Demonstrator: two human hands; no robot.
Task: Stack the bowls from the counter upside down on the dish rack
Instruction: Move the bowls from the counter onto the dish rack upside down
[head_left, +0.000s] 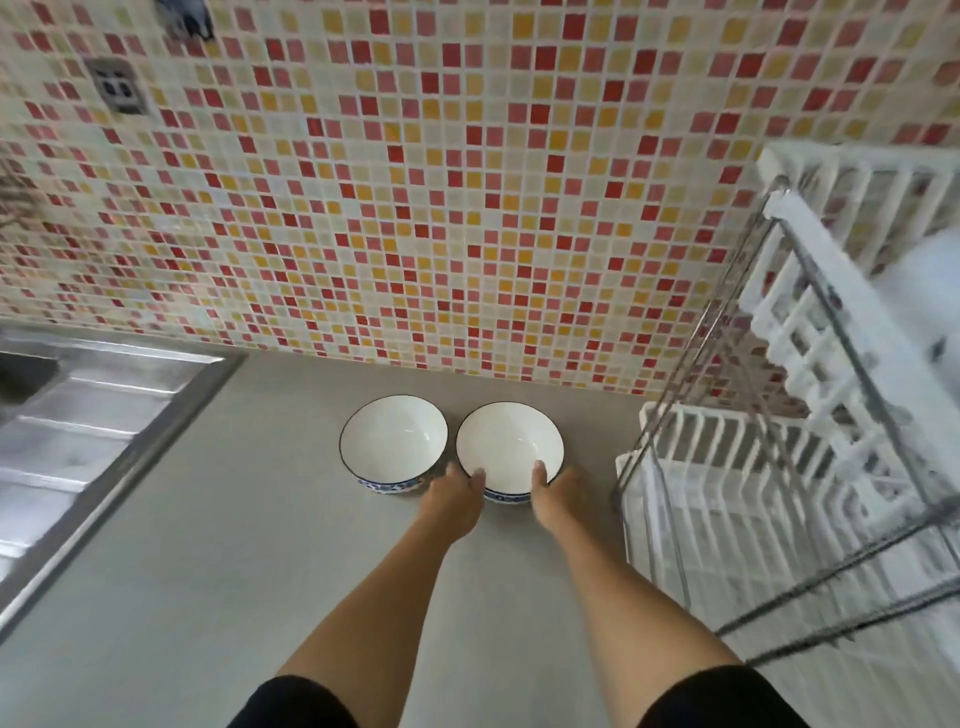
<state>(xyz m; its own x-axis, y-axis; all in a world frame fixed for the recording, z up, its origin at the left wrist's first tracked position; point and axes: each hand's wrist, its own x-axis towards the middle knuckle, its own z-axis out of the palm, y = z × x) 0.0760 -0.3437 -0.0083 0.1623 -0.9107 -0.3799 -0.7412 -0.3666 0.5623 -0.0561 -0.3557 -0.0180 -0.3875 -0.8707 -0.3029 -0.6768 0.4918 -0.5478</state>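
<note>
Two white bowls with dark rims and blue-patterned bases stand upright side by side on the grey counter (260, 519) near the tiled wall. Both hands grip the right bowl (509, 444): my left hand (457, 496) holds its near-left rim with the thumb inside, and my right hand (553, 493) holds its near-right rim the same way. The left bowl (393, 435) stands free, touching or nearly touching the right one. The white two-tier dish rack (727, 499) with a metal frame stands at the right. A blurred white object (930, 291) rests on its upper tier.
A stainless steel sink drainboard (78, 436) lies at the left of the counter. The mosaic tile wall (415, 182) rises behind the bowls, with a wall socket (117, 85) at upper left.
</note>
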